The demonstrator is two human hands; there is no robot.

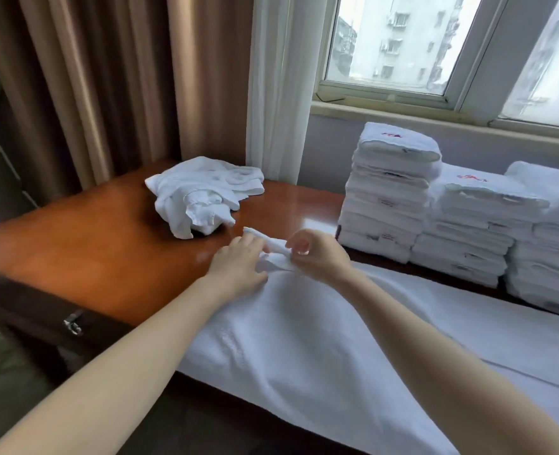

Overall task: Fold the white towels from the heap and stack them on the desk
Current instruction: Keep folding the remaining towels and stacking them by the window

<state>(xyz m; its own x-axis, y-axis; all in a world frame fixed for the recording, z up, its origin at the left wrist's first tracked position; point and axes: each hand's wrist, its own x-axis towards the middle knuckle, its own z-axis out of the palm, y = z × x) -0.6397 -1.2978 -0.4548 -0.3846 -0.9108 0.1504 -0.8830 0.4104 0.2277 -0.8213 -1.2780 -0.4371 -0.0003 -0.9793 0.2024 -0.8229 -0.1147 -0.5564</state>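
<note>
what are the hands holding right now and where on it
The right hand pinches the far corner of the white terry towel spread on the brown wooden desk; the left hand rests straight-fingered on that corner.

Soft daylight enters through the pale-framed glass window [403, 44] beyond my right grip [317, 257], glaring off the glossy reddish-brown wooden worktop [74, 251] past it. Far left of my left grip [238, 266] the room dims. Edges bend and blur; the white terry towel [304, 339] under my grips looks washed-out.
</note>
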